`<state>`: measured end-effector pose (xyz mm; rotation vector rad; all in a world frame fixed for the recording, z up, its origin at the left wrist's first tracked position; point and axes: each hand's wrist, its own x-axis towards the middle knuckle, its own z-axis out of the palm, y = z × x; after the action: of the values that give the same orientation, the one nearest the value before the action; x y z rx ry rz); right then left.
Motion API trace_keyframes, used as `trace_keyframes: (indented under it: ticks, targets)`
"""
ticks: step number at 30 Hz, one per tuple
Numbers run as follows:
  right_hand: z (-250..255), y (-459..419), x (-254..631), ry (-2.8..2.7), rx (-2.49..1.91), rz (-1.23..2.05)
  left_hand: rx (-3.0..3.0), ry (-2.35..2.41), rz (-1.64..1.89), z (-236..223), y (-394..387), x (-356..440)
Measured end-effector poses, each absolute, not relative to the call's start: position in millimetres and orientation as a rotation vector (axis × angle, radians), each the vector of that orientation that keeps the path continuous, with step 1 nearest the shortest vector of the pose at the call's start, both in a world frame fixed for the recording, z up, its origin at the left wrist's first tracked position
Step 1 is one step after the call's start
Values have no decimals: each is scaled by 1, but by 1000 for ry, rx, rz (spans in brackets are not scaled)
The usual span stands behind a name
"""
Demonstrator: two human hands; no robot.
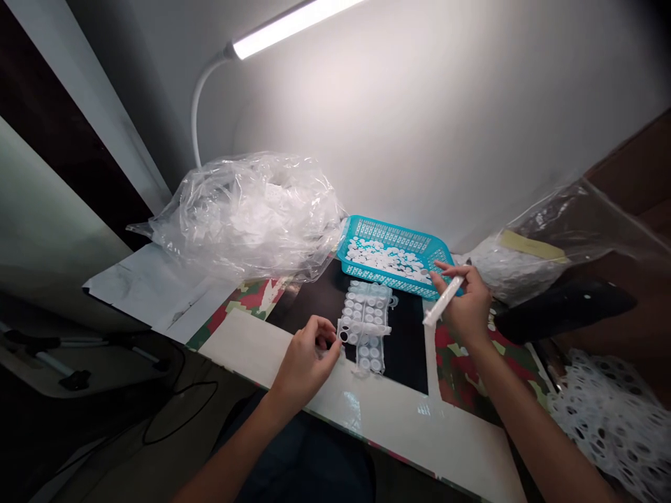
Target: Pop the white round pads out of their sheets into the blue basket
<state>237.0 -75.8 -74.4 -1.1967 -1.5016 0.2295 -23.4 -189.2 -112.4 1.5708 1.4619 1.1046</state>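
Observation:
My left hand [309,355] pinches the left end of a clear plastic strip of round cells [363,328] that lies across other clear cell strips [367,307] on a black mat [319,297]. My right hand [465,302] is closed round a long clear plastic strip [443,302], held tilted just in front of a turquoise basket [391,234]. The basket holds many small white round pieces [385,257].
A big crumpled clear bag [246,213] lies at the back left, another clear bag of white parts [516,269] at the right. A perforated white sheet pile [613,419] sits at the far right. A lamp bar [293,24] glows overhead. Camouflage-pattern table cover [246,297] shows.

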Motion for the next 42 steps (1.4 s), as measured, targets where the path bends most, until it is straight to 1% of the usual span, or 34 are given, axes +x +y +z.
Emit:
trace_keyframes:
  ticks: [4,8,10,12,14,16,20,25,28,31,35,42]
  targets:
    - [-68,-71,232,-1479,-1160,262,1425,1326,1164,-111,-180,-30]
    - [-63,-98,208,-1558,-1110,397,1334,1301,1105,-111,-172,-32]
    - [-63,-117,198,-1635,-1061,653,1428,1349,1064,-109,-172,-36]
    - [-64,-133,192,-1818,-1054,824,1596,1400,1043,-108,-176,-42]
    - [-68,-144,189,-1991,-1057,867,1706,1398,1006,-105,-181,-49]
    - [-73,-148,187,-2085,-1062,858,1666,1313,965,-104,-186,-54]
    - [-84,-148,178,-2000,-1109,918,1425,1127,969,-103,-193,-59]
    - [-96,-149,163,-1836,-1152,1043,1387,997,837,-106,-204,-66]
    - [-95,-152,159,-1963,-1176,1002,1508,966,773,-106,-211,-73]
    - [-92,-151,161,-2048,-1150,957,1784,967,717,-103,-215,-76]
    - [-96,-148,169,-1967,-1060,957,2056,903,605,-98,-215,-72]
    - [-105,-148,170,-1652,-1142,1195,2268,1020,625,-110,-213,-60]
